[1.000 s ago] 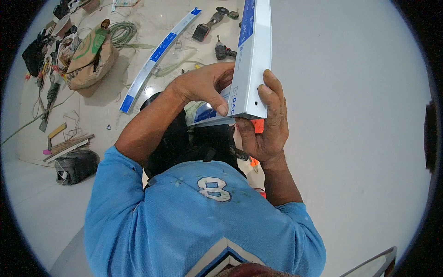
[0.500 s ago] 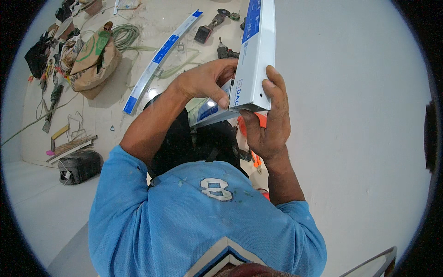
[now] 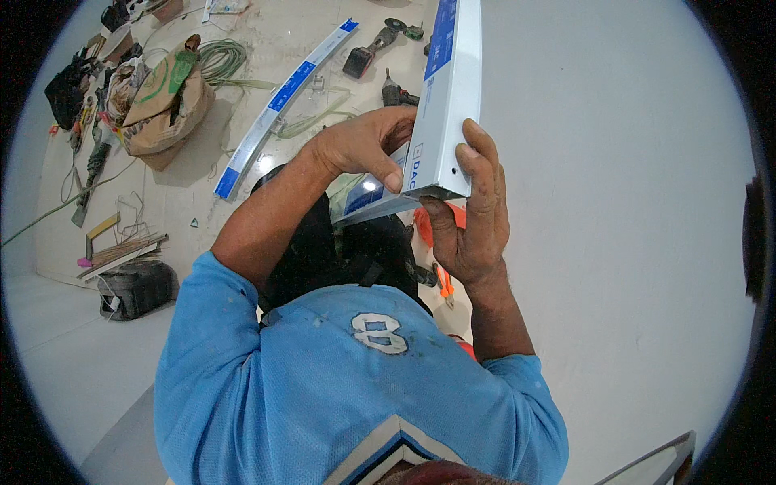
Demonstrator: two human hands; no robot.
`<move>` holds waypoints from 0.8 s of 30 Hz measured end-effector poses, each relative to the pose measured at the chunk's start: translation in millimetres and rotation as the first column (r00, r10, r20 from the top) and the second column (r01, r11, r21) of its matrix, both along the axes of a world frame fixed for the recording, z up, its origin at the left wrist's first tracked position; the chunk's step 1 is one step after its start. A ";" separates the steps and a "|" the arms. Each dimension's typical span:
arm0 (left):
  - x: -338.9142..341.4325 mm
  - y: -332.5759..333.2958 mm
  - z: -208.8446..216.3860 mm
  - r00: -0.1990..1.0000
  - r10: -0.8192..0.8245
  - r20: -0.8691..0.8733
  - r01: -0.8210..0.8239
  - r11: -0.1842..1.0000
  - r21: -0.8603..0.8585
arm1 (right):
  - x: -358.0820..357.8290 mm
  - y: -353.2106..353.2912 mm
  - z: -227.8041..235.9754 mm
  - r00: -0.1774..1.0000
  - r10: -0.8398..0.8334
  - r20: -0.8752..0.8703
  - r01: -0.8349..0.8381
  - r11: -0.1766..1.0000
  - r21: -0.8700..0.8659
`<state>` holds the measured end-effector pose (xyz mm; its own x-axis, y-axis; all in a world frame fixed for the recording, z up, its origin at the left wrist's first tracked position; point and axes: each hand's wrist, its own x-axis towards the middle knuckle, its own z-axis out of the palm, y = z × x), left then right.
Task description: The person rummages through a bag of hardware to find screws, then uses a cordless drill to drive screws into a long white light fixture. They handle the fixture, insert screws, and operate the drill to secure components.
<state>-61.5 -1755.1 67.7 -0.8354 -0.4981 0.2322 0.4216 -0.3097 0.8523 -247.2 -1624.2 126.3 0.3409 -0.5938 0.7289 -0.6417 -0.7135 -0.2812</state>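
Note:
A long white channel profile (image 3: pixel 451 105) with a blue printed band runs up and away along the wall, its near end facing me. A small dark hole shows in that end. My left hand (image 3: pixel 360 149) is closed on its left side, thumb near the end and fingers partly hidden behind. From the right, my right hand (image 3: pixel 470 222) grips the end, fingers along the right face and thumb against the lower edge. A second white-and-blue length (image 3: pixel 380 208) sits below the end, at an angle to it; whether the two are joined I cannot tell.
A pale wall (image 3: pixel 614 202) rises close on my right. On the floor lie another white-and-blue profile (image 3: pixel 279 101), a cordless grinder (image 3: pixel 368 55), a drill (image 3: pixel 394 93), orange-handled pliers (image 3: pixel 444 284), a brown sack (image 3: pixel 174 117), coiled hose (image 3: pixel 222 61) and a black bag (image 3: pixel 136 289).
The channel's near end and my right fingers have shifted very slightly left. Both hands keep their hold. The floor scene has moved a little in view, showing more of the orange-handled pliers.

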 end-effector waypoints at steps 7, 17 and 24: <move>0.3 -2.5 -4.3 0.998 0.000 -0.056 0.002 1.000 0.031 | 3.6 -4.5 9.3 1.000 0.019 -0.025 -0.019 1.000 -0.011; 4.2 -3.2 -9.4 0.992 -0.028 -0.120 0.035 0.998 0.055 | 9.5 -1.5 16.6 0.999 0.000 -0.049 0.002 0.999 0.042; 3.7 -10.4 -21.5 0.973 -0.066 -0.221 0.107 0.978 0.180 | 13.1 -2.1 18.0 0.996 -0.004 -0.092 0.006 1.000 0.019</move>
